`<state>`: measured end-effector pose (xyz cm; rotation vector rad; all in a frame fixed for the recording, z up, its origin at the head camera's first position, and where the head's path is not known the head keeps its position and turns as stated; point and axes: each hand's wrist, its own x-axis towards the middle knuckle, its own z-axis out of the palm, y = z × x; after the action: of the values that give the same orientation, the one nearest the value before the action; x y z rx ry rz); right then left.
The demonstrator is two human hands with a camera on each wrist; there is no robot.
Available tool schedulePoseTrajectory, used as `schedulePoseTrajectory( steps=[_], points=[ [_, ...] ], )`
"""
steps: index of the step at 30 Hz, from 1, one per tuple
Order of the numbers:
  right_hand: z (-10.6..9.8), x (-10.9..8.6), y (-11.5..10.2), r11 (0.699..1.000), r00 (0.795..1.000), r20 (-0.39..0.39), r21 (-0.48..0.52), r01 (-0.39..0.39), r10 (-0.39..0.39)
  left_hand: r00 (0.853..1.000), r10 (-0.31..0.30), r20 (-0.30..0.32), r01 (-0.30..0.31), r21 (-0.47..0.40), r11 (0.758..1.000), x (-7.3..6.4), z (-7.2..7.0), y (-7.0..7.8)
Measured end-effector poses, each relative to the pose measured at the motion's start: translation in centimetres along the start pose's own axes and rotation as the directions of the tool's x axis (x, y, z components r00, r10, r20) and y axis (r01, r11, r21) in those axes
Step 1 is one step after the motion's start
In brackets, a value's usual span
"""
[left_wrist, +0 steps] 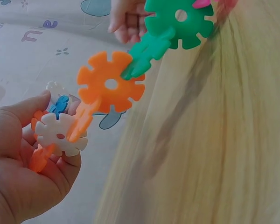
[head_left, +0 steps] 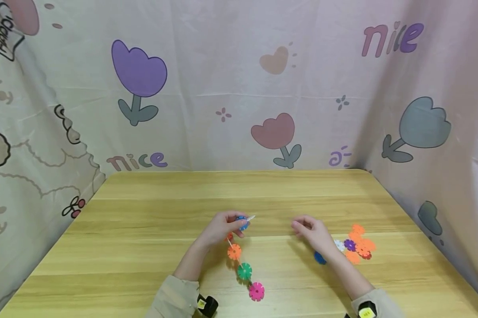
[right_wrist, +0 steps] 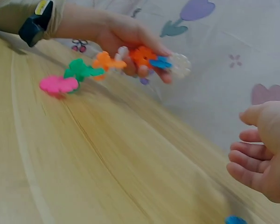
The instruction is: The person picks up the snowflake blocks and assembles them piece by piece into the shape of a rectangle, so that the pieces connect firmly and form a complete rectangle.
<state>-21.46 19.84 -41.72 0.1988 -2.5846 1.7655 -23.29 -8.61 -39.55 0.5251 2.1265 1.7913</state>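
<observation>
My left hand (head_left: pixel 219 229) pinches the upper end of a chain of notched plastic snowflake discs, raised over the table. At that end are a blue disc (right_wrist: pixel 161 62) and a white disc (right_wrist: pixel 180 66), seen in the right wrist view. Lower down, an orange disc (head_left: pixel 234 252), a green disc (head_left: pixel 244 271) and a pink disc (head_left: pixel 256 292) hang toward the front. Among the left fingers another white disc (left_wrist: pixel 60 135) shows. Apart from the chain, to its right, my right hand (head_left: pixel 314 234) hovers with loosely bent fingers and nothing visible in them.
Beside the right forearm lies a pile of loose discs, with orange discs (head_left: pixel 367 245), a purple disc (head_left: pixel 349 245) and a white disc (head_left: pixel 339 245). A blue disc (head_left: pixel 320 258) lies nearer that forearm. A printed curtain (head_left: pixel 207 132) stands behind the wooden table (head_left: pixel 143 212).
</observation>
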Motion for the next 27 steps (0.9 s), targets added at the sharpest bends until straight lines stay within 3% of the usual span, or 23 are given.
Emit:
schedulePoseTrajectory(
  steps=[7,11,19,27],
  points=[
    [-3.4,-1.3,0.9,0.984,0.999,-0.023,-0.176,-0.036,0.032,1.000,0.007,0.001,-0.007,0.005,1.000,0.3,0.1,-0.2],
    [-4.9,-1.9,1.3,0.968,1.000,0.011,-0.252,-0.011,0.014,1.000,0.006,0.002,-0.006,0.001,1.000,0.2,0.1,-0.2],
    [-6.7,-2.9,1.8,0.952,0.990,0.142,-0.299,0.061,-0.019,1.000,0.016,0.008,-0.016,0.007,1.000,0.1,0.1,-0.1],
    [-6.9,-3.3,2.1,0.920,0.942,0.331,-0.381,0.086,0.049,1.000,0.012,0.010,-0.012,-0.002,1.000,0.1,0.1,-0.2]
  ],
)
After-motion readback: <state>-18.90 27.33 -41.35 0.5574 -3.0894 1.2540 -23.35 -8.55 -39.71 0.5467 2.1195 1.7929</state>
